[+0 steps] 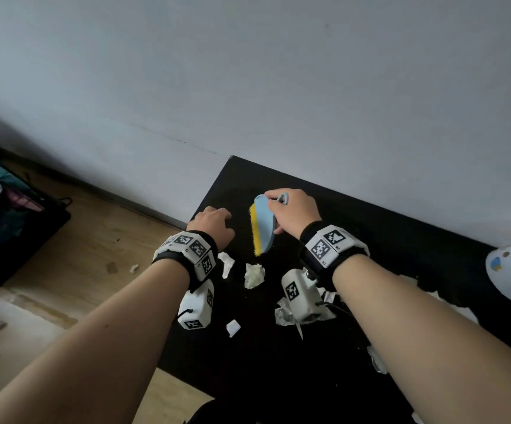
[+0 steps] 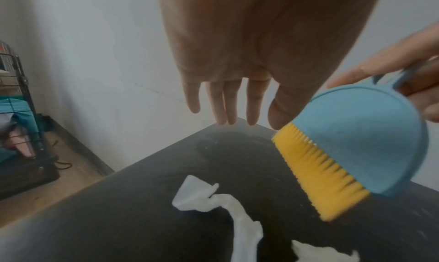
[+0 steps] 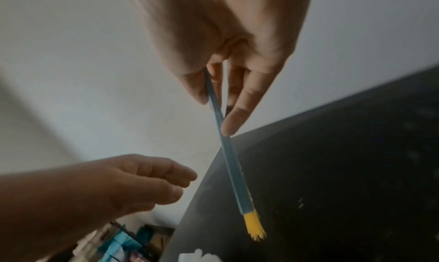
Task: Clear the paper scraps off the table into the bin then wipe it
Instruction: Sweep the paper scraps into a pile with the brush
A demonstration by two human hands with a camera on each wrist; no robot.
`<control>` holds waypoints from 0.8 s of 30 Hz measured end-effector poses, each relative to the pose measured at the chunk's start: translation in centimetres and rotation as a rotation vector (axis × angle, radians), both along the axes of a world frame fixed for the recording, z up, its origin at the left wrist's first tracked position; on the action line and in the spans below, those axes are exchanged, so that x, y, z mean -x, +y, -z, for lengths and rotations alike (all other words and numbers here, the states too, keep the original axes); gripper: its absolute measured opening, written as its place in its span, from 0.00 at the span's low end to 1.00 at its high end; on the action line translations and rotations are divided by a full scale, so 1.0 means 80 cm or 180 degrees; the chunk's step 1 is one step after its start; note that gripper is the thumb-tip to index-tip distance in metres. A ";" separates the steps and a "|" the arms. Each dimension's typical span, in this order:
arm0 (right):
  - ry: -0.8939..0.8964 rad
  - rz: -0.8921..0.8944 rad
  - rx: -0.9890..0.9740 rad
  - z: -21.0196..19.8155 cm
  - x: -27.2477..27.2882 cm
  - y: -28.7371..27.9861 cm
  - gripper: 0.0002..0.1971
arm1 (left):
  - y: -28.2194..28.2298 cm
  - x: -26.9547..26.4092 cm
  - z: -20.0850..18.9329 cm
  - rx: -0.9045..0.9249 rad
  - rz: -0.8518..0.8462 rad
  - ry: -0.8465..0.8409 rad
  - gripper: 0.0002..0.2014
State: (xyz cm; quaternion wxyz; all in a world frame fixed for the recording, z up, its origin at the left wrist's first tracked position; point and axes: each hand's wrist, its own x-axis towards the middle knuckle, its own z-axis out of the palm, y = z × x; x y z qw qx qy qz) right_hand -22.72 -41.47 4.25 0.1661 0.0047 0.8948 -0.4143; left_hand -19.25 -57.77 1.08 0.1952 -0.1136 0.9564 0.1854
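I pinch the flat blue brush (image 1: 264, 223) in my right hand (image 1: 297, 214), yellow bristles angled down at the black table (image 1: 370, 209), ready to sweep. My left hand (image 1: 214, 223) hovers empty beside the brush, fingers loosely extended. The paper scraps (image 1: 254, 275) lie on the table nearer me than the brush; I see no bin.

Blue brush (image 1: 265, 223) with yellow bristles (image 1: 255, 231), white paper scraps (image 1: 254, 275), black table (image 1: 401, 234), black-and-white checkered wrist markers (image 1: 327, 243)

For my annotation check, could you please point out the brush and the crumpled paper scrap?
brush (image 1: 265, 223), head view, on its blue back.
crumpled paper scrap (image 1: 254, 275), head view, on its middle.
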 end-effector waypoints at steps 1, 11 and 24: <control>-0.0102 0.0137 0.0216 0.007 0.001 -0.013 0.17 | -0.010 0.000 0.003 0.0012 -0.0017 0.0000 0.23; -0.0332 0.0620 -0.0725 0.021 0.008 0.012 0.13 | -0.039 0.014 0.013 0.0024 0.0038 -0.0047 0.22; -0.0353 0.0552 -0.0330 0.027 0.006 -0.017 0.17 | -0.034 0.023 0.014 -0.0050 0.0196 0.0042 0.22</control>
